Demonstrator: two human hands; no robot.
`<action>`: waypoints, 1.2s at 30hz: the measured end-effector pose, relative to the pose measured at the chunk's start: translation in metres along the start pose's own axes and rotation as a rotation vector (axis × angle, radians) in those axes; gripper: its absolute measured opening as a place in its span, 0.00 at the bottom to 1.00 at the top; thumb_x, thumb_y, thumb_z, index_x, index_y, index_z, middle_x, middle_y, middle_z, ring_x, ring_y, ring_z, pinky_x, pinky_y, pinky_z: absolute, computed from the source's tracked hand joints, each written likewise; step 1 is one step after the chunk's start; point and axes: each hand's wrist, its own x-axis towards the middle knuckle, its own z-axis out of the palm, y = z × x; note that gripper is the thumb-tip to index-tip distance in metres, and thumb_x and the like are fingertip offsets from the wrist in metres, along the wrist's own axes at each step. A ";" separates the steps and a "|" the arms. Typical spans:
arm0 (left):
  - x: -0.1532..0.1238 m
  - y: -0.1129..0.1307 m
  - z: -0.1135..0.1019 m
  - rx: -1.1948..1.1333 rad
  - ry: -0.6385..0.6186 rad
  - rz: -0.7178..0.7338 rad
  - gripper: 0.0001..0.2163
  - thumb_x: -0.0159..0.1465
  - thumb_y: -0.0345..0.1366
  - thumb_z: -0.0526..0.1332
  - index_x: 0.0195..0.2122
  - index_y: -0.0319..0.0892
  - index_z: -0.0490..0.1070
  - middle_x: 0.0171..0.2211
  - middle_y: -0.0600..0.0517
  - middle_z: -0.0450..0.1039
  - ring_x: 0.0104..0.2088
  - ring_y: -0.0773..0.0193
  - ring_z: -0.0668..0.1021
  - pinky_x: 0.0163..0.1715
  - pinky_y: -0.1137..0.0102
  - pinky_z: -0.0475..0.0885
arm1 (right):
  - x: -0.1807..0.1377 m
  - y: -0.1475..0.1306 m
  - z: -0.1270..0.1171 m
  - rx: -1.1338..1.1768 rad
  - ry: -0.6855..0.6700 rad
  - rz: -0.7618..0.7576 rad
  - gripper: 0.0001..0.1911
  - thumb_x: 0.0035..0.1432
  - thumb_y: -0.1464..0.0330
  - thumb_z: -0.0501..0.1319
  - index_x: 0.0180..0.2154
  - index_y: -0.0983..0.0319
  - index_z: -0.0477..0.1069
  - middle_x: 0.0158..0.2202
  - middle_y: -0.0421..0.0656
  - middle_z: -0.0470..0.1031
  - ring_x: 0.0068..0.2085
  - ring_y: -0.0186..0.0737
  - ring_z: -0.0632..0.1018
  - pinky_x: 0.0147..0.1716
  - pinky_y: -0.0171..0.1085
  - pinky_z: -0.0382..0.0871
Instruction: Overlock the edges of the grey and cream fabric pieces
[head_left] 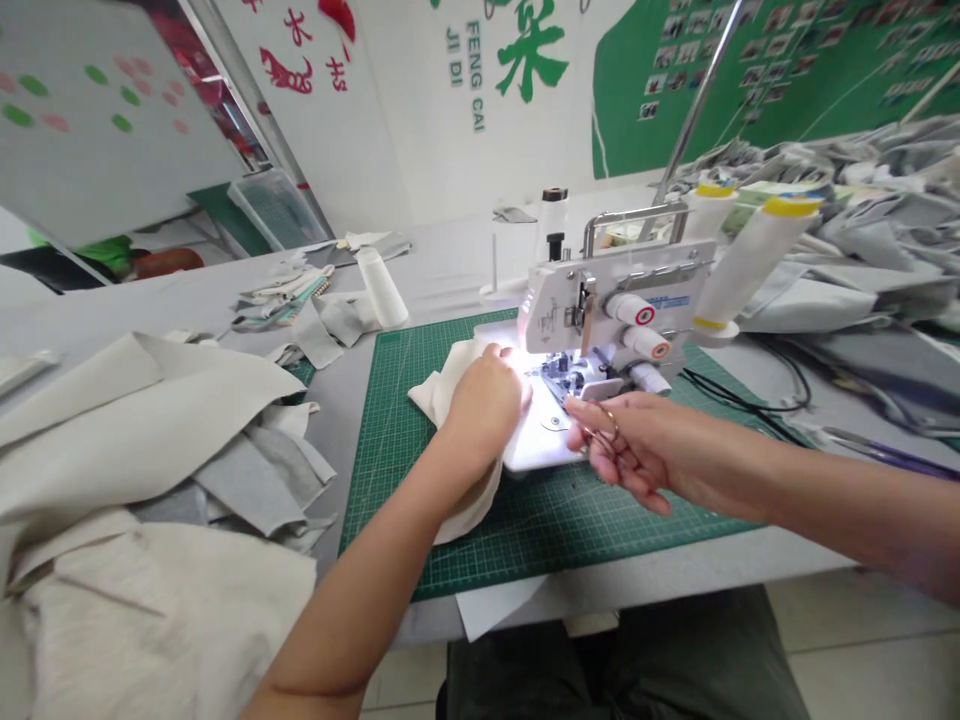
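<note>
A white overlock sewing machine [622, 300] stands on a green cutting mat [495, 560], its lamp lighting the needle area. My left hand [487, 400] is closed on a piece of cream fabric [454, 385] just left of the presser foot; its fingertips are partly lost in the glare. The fabric hangs over the left side of the machine bed. Right of it, my right hand [622, 440] holds small scissors [604, 435], with fingers through the gold-coloured handles. Their blades point up and left toward the presser foot. Whether the blades touch a thread I cannot tell.
Cream and grey fabric pieces [150, 440] are heaped at the left. A white thread cone [382, 290] lies behind the mat, and more cones [757, 260] stand by the machine. Grey cloth [877, 230] is piled at the right, near black cables [772, 390].
</note>
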 end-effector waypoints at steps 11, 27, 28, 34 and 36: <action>0.000 -0.013 -0.004 -0.117 -0.002 0.020 0.06 0.65 0.29 0.56 0.39 0.37 0.71 0.40 0.43 0.74 0.40 0.56 0.75 0.42 0.63 0.70 | 0.008 -0.006 0.011 0.058 -0.024 -0.064 0.24 0.67 0.50 0.51 0.32 0.63 0.67 0.17 0.37 0.68 0.12 0.26 0.62 0.08 0.24 0.61; 0.001 -0.019 -0.008 -0.192 -0.030 0.060 0.06 0.61 0.27 0.56 0.29 0.41 0.69 0.32 0.48 0.73 0.33 0.60 0.73 0.35 0.66 0.67 | -0.023 0.047 0.002 -0.386 0.028 -0.223 0.19 0.59 0.51 0.60 0.36 0.60 0.74 0.18 0.37 0.70 0.16 0.31 0.68 0.14 0.28 0.59; 0.001 -0.018 -0.008 -0.199 -0.021 0.053 0.06 0.61 0.27 0.56 0.29 0.41 0.68 0.32 0.48 0.73 0.32 0.60 0.73 0.34 0.66 0.67 | -0.028 0.061 -0.006 -0.517 0.065 -0.297 0.17 0.59 0.53 0.60 0.37 0.59 0.76 0.20 0.40 0.73 0.20 0.35 0.72 0.18 0.30 0.64; -0.012 -0.020 -0.007 -0.255 0.093 0.024 0.05 0.65 0.31 0.55 0.34 0.43 0.69 0.37 0.50 0.74 0.39 0.60 0.75 0.40 0.67 0.70 | -0.034 0.163 -0.099 -0.890 0.487 -0.318 0.18 0.53 0.54 0.59 0.42 0.51 0.80 0.40 0.47 0.85 0.37 0.58 0.84 0.34 0.46 0.77; -0.021 -0.025 -0.010 -0.266 0.160 0.012 0.05 0.66 0.31 0.55 0.37 0.43 0.69 0.41 0.50 0.74 0.44 0.61 0.75 0.45 0.67 0.70 | -0.031 0.183 -0.128 -0.974 0.597 -0.247 0.17 0.52 0.53 0.58 0.40 0.51 0.78 0.35 0.46 0.85 0.33 0.58 0.84 0.31 0.48 0.76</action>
